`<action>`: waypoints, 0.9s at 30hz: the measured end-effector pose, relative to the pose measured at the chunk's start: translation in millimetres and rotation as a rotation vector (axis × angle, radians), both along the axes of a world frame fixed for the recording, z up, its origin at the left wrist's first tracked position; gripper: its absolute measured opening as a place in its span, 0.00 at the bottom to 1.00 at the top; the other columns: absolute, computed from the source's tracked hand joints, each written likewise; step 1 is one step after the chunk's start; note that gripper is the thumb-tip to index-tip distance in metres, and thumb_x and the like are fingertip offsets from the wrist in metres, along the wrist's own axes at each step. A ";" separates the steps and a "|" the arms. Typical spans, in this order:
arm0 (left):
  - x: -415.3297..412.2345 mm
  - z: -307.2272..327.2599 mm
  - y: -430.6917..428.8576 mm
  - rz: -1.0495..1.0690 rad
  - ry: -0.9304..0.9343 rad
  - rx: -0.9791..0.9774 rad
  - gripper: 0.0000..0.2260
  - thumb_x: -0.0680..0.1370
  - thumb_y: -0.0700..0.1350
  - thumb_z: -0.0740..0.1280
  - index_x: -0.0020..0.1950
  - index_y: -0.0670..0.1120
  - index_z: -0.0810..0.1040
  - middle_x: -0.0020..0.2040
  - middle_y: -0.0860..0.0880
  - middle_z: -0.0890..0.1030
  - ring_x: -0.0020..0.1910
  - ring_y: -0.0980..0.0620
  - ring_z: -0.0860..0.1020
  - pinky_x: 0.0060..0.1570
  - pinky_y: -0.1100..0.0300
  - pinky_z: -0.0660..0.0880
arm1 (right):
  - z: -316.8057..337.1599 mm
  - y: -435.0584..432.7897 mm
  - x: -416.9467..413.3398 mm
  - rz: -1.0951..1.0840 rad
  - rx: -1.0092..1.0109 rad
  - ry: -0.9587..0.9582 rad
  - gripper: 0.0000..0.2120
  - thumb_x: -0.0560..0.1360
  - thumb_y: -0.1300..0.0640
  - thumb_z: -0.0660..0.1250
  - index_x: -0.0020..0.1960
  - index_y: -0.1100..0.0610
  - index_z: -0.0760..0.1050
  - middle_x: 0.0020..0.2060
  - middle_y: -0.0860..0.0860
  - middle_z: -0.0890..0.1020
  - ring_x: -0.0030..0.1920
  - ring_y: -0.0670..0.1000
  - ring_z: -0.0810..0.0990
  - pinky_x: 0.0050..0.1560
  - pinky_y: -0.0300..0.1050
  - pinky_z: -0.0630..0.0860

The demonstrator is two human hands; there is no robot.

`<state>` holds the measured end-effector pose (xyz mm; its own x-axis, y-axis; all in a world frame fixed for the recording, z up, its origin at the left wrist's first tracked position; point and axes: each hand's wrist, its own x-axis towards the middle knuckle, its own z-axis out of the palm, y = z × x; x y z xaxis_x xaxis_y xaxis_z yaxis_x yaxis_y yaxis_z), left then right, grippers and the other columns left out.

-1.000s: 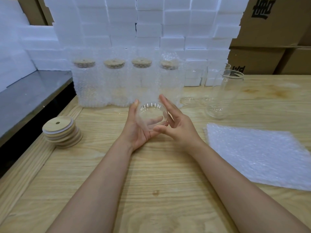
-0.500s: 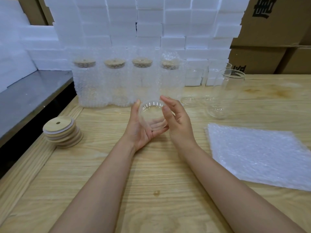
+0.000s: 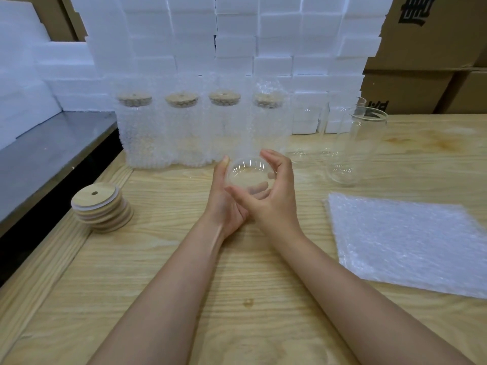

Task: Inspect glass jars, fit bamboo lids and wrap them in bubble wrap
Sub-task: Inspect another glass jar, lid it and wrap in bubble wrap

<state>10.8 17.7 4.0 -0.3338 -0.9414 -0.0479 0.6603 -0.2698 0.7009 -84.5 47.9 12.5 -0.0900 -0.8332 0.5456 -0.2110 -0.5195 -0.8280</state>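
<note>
Above wood table (image 3: 158,272) | foam blocks (image 3: 237,35) behind | left hand (image 3: 224,206), right hand (image 3: 276,201): fingers curled round glass jar (image 3: 245,177)

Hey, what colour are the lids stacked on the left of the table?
Pale tan bamboo lids, with white rings between them; the head view shows them.

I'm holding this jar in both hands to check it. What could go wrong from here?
The glass jar is clear and smooth, held off the table only by your left hand and right hand; a slip could crack it. The unwrapped jars stand just behind the bubble wrap sheet; reaching for it carelessly might tip one.
</note>
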 end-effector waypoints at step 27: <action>4.4 5.9 -2.1 -0.056 -0.017 0.040 0.33 0.75 0.70 0.53 0.41 0.46 0.87 0.47 0.42 0.84 0.39 0.45 0.85 0.32 0.57 0.80 | 18.7 -7.9 -3.9 -0.058 0.068 -0.105 0.14 0.80 0.48 0.49 0.51 0.48 0.74 0.50 0.40 0.74 0.56 0.39 0.69 0.68 0.46 0.63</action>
